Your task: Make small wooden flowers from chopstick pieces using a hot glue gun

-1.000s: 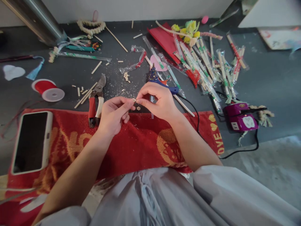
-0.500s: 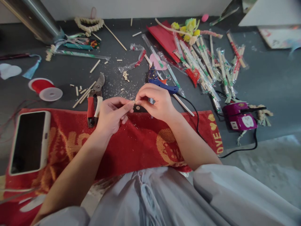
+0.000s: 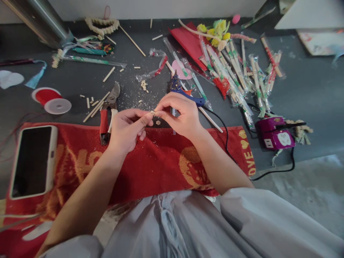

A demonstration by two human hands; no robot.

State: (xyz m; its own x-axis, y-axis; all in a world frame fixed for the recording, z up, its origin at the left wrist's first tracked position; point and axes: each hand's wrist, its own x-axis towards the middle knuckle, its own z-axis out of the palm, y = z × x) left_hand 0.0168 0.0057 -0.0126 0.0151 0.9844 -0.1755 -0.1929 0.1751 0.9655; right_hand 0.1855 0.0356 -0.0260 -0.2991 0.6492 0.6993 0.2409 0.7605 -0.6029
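Note:
Between the fingertips of my left hand (image 3: 130,127) and my right hand (image 3: 178,113) is a tiny pale piece (image 3: 153,113), too small to make out fully. Both hands pinch at it, thumbs against forefingers. Just below the fingertips, a small flower-shaped wooden piece (image 3: 158,122) lies near the towel's edge. A blue glue gun (image 3: 188,96) rests behind my right hand, its black cord running to the right. Beside my left hand are pruning shears (image 3: 113,96) with one red and one white handle. Short cut sticks (image 3: 143,85) and crumbs lie beyond my fingers.
A red towel (image 3: 161,161) covers the table's front, with a phone (image 3: 33,161) on its left. Left stands a spool of red thread (image 3: 51,100). Wrapped sticks (image 3: 228,75) pile up at the right, near a purple power socket (image 3: 275,132). A metal post (image 3: 40,21) rises back left.
My right hand has risen slightly at the fingertips, and the pale piece shows a little more between them. The hands otherwise keep their place.

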